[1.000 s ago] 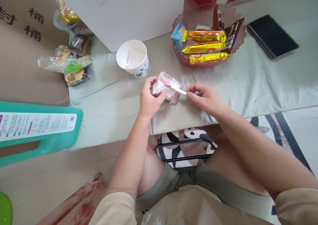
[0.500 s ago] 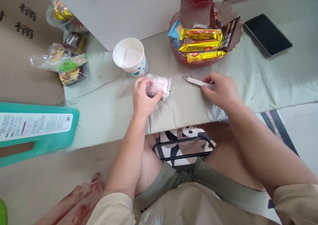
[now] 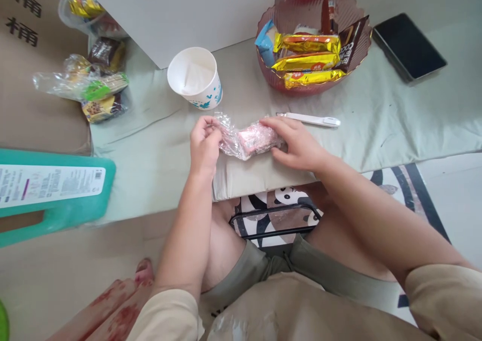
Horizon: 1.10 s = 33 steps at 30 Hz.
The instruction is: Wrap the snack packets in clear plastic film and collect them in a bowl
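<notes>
Both hands were closed on the small pink snack in crinkly clear plastic wrap [image 3: 250, 139], near the table edge. The left hand [image 3: 204, 142] pinched the loose wrap; the right hand [image 3: 297, 142] pressed the other end. A hard tug could have torn it and dropped the snack off the edge.

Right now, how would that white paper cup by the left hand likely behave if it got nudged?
The white paper cup looks empty and thin-walled, so it is probably very light and would slide or tip easily. It already leans on the soft cloth. Once over, its round body would likely roll.
</notes>
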Tool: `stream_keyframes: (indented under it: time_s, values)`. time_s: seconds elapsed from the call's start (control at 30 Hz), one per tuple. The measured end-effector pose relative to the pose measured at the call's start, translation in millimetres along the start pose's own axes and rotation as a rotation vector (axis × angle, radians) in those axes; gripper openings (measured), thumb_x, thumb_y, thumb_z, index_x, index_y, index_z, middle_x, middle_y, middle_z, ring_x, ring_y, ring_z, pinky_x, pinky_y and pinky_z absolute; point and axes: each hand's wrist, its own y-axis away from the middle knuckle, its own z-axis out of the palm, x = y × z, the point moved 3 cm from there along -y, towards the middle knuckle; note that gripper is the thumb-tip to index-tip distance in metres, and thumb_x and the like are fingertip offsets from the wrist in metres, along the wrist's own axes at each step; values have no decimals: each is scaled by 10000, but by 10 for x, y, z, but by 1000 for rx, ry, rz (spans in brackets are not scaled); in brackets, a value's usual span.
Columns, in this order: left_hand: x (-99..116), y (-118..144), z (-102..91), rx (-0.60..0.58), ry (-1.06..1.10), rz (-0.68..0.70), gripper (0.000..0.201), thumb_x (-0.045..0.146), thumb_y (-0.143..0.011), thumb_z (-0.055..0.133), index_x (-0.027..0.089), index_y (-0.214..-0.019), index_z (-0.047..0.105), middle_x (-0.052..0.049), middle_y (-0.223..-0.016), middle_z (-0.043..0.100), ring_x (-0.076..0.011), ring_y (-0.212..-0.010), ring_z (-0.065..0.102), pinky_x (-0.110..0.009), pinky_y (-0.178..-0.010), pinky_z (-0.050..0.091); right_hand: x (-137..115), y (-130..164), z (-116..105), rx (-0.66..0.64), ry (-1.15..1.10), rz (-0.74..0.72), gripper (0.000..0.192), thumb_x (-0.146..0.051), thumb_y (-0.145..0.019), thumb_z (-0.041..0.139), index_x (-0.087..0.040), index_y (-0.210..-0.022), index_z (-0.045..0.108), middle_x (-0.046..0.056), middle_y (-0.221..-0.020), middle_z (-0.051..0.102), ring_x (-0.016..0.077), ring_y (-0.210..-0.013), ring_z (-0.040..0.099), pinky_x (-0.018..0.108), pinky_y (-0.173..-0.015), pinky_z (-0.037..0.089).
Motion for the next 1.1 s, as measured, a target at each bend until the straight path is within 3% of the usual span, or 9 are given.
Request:
stream_keyframes:
  time_s: [0.2,0.27,0.4,0.57,0.67,0.73,0.8,0.93,1.1]
  values:
    - [24,58,54,-110,-309,233,189,224,-741,746,219,-882,620,10,-833,677,-146,-768,660,-269,-745,543,-80,-42,79,85,72,8,268,-383,-933,626,-270,-1125,774,114,-1151,642,299,-1092,594,522,-1003,451]
    - [8,52,34,-55,-312,209,89,162,-769,688,210,-819,632,20,-778,660,-125,-695,623,-254,-687,521,-85,-47,17,171,4,6,210,-352,-960,590,-256,-996,774,102,-1134,663,277,-1084,615,492,-988,473]
    - [-32,-28,-91,106,-244,97,188,14,-729,590,200,-720,611,48,-648,574,-86,-535,500,-223,-535,410,38,22,-195,331,-36,187,148,-256,-927,573,-244,-915,720,70,-957,709,236,-922,665,429,-872,526]
    - [1,-41,-308,260,-390,107,234,-36,-675,582,196,-683,615,45,-641,598,-97,-577,536,-233,-574,419,221,228,-468,376,132,461,126,-156,-773,601,-251,-842,649,63,-828,675,247,-773,641,428,-748,526]
    - [73,17,-351,204,-440,163,287,3,-670,631,211,-856,699,20,-851,722,-121,-729,628,-237,-680,482,137,227,-524,370,204,387,224,-167,-801,557,-262,-973,663,113,-1010,701,307,-972,667,489,-861,533]
    - [100,53,-330,76,-490,144,248,82,-697,688,214,-903,729,6,-905,750,-138,-763,649,-250,-713,502,36,152,-448,281,210,265,310,-235,-840,570,-267,-1135,662,137,-1201,699,345,-1166,634,536,-979,504]
    - [110,80,-312,-15,-554,117,157,167,-732,718,209,-879,754,-5,-862,759,-152,-747,656,-269,-723,515,-30,68,-312,162,216,194,386,-313,-848,614,-265,-1230,645,128,-1218,716,368,-1234,605,575,-1043,457]
    - [153,126,-334,2,-582,238,98,201,-789,689,212,-817,782,-33,-876,781,-183,-837,704,-304,-821,558,-44,-1,-125,62,204,205,173,-338,-893,599,-276,-1020,700,76,-1003,752,340,-1124,649,577,-1034,425]
    - [238,256,-376,84,-538,422,68,214,-809,724,223,-804,790,-40,-1012,787,-195,-979,727,-346,-967,581,-141,64,-227,181,97,173,73,-286,-885,585,-267,-848,645,76,-1172,742,336,-1252,637,554,-1072,443]
